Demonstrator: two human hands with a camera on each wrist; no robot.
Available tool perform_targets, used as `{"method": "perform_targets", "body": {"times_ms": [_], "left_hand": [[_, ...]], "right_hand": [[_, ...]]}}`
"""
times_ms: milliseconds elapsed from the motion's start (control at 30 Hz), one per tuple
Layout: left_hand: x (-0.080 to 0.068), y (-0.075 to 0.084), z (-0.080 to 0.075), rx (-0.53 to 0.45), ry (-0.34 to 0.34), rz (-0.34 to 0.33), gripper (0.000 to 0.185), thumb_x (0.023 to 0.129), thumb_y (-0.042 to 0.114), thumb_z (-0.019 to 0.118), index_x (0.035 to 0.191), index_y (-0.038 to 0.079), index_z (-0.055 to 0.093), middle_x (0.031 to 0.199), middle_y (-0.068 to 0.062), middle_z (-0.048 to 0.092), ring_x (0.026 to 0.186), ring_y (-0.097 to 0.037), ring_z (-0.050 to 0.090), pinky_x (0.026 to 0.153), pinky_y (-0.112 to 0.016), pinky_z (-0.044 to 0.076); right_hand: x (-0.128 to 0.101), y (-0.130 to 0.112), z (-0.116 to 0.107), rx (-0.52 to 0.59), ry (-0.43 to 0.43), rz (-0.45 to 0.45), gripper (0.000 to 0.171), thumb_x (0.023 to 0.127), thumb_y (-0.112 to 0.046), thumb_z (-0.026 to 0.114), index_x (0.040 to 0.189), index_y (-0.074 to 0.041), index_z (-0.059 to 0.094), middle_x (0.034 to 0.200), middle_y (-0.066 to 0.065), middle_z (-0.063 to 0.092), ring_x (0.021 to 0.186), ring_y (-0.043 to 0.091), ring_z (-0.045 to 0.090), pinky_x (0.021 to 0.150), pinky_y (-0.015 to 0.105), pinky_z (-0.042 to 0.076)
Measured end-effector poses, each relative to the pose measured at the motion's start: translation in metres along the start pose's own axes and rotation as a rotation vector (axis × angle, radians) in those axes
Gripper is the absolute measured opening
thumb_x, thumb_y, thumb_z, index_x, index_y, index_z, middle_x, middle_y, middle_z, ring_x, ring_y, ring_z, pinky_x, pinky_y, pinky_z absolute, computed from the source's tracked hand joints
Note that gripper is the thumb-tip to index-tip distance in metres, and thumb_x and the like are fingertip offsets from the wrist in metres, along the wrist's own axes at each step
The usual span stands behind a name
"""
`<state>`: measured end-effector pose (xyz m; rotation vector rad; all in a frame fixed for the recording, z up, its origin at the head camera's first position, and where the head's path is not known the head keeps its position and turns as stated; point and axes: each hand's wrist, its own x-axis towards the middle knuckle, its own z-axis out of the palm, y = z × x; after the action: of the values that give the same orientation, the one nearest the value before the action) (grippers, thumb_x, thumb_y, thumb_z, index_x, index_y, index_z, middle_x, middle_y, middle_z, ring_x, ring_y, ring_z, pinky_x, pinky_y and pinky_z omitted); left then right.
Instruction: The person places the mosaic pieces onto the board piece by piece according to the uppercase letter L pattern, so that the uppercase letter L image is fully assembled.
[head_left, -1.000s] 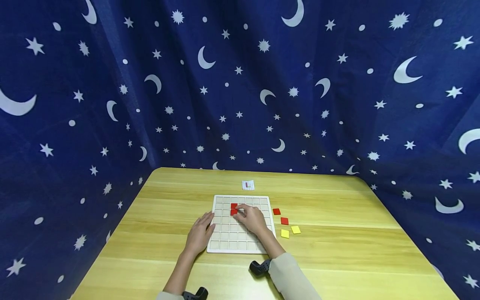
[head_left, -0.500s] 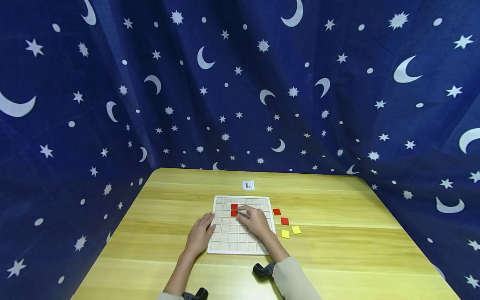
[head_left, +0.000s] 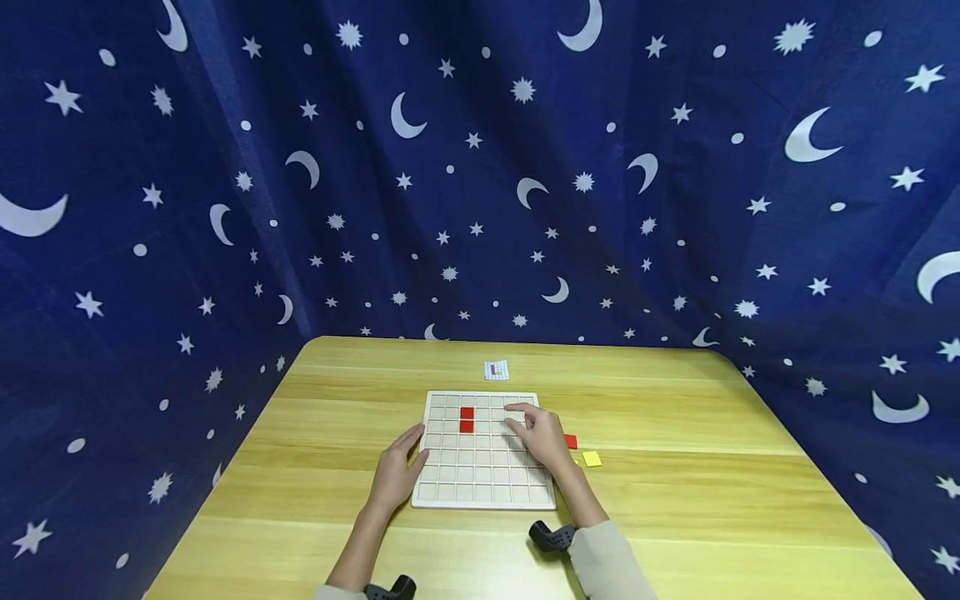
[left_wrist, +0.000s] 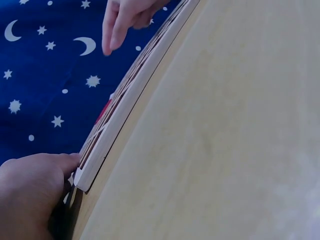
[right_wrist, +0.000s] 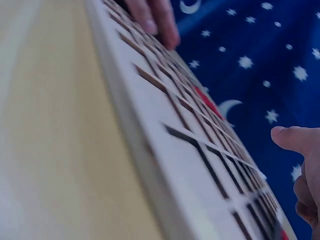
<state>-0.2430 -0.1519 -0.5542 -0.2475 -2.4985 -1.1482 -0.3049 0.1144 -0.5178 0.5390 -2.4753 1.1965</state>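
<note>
A white grid board (head_left: 483, 506) lies on the table, with two red square tiles (head_left: 467, 419) set one below the other in neighbouring cells of its upper part. My left hand (head_left: 395, 475) rests against the board's left edge, fingers extended and thumb touching the rim. Above the right side of the board is my right hand (head_left: 543, 435), its thumb and forefinger apart and nothing visible between them. Just right of that hand are a red tile (head_left: 572, 442) and a yellow tile (head_left: 592, 459). Another yellow tile is mostly hidden behind the right hand.
A small card (head_left: 496, 370) printed with a grid and a coloured pattern lies beyond the board. The wooden table (head_left: 300, 467) is enclosed by a blue curtain (head_left: 480, 183) with white moons and stars. Black devices are strapped at both wrists.
My right hand has let go at the lower red tile and moved right across the board, now covering one loose red tile and most of a yellow one. The left hand stays nearly still.
</note>
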Motion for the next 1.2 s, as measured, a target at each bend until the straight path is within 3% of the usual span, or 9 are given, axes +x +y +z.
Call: {"method": "perform_targets", "body": {"times_ms": [300, 500, 700, 933, 1200], "left_hand": [[0.000, -0.001, -0.001, 0.002, -0.015, -0.013, 0.043, 0.088, 0.013, 0.064, 0.126, -0.003, 0.054, 0.129, -0.016, 0.053, 0.120, -0.031, 0.047, 0.099, -0.044, 0.039], [0.000, -0.003, 0.000, 0.006, -0.010, -0.005, 0.042, 0.087, 0.012, 0.064, 0.124, -0.004, 0.055, 0.128, -0.016, 0.053, 0.119, -0.031, 0.048, 0.099, -0.043, 0.039], [0.000, -0.003, 0.000, 0.018, -0.022, -0.001, 0.041, 0.088, 0.014, 0.063, 0.124, -0.003, 0.056, 0.129, -0.016, 0.053, 0.120, -0.032, 0.047, 0.099, -0.044, 0.039], [0.001, 0.000, -0.002, 0.007, -0.031, -0.006, 0.041, 0.089, 0.015, 0.062, 0.125, -0.003, 0.055, 0.130, -0.016, 0.052, 0.121, -0.032, 0.046, 0.100, -0.045, 0.038], [0.001, -0.001, -0.002, 0.004, -0.045, -0.011, 0.041, 0.089, 0.015, 0.062, 0.125, -0.004, 0.054, 0.131, -0.017, 0.051, 0.121, -0.033, 0.045, 0.100, -0.045, 0.038]], "right_hand": [[-0.004, 0.035, -0.037, 0.050, -0.006, 0.165, 0.026, 0.081, -0.014, 0.071, 0.106, -0.005, 0.069, 0.046, -0.005, 0.029, 0.037, 0.004, 0.022, 0.036, 0.020, 0.022], [-0.008, 0.057, -0.053, 0.017, -0.063, 0.237, 0.030, 0.081, -0.017, 0.072, 0.108, -0.004, 0.068, 0.047, -0.004, 0.031, 0.041, 0.007, 0.024, 0.039, 0.020, 0.021], [-0.006, 0.063, -0.061, -0.044, -0.127, 0.280, 0.033, 0.079, -0.018, 0.073, 0.110, -0.007, 0.068, 0.050, -0.003, 0.032, 0.044, 0.009, 0.024, 0.042, 0.021, 0.021], [-0.004, 0.059, -0.063, -0.085, -0.156, 0.257, 0.031, 0.078, -0.018, 0.074, 0.106, -0.005, 0.069, 0.051, -0.002, 0.037, 0.045, 0.011, 0.030, 0.043, 0.023, 0.025], [-0.006, 0.059, -0.057, -0.091, -0.063, 0.206, 0.029, 0.078, -0.021, 0.075, 0.102, -0.005, 0.070, 0.048, -0.004, 0.034, 0.043, 0.009, 0.027, 0.040, 0.022, 0.023]]}}
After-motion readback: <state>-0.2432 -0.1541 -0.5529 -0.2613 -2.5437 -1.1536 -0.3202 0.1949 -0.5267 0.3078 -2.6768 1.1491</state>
